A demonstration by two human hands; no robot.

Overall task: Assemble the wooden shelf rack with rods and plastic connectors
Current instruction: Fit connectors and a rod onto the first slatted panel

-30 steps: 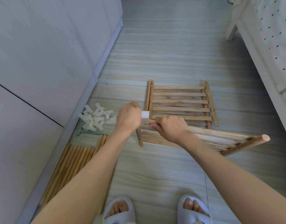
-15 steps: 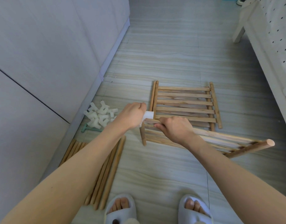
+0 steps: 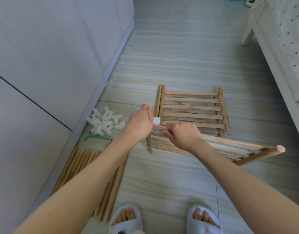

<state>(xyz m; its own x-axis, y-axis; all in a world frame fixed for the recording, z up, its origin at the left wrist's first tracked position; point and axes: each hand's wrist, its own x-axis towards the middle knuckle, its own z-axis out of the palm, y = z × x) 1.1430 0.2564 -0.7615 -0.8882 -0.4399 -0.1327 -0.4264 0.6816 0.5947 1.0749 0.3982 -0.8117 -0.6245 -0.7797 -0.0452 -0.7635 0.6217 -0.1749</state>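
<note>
I hold a slatted wooden shelf panel (image 3: 229,147) tilted above the floor. My right hand (image 3: 180,134) grips its upper slats near the left end. My left hand (image 3: 140,124) is closed on a white plastic connector (image 3: 156,120) seated on the top of the panel's left rod (image 3: 149,146). A second slatted panel (image 3: 192,108) lies flat on the floor behind. A heap of white plastic connectors (image 3: 104,122) sits by the wall on the left. A bundle of loose wooden rods (image 3: 88,168) lies on the floor under my left forearm.
A grey cabinet wall (image 3: 52,65) runs along the left. A white bed frame (image 3: 280,56) with a dotted cover stands at the right. A thin green tool (image 3: 96,136) lies beside the connector heap. My slippered feet (image 3: 164,218) stand at the bottom edge.
The view has shifted slightly right and down. My left hand has slid up over the white connector at the rod's top; my right hand keeps its grip on the slats.
</note>
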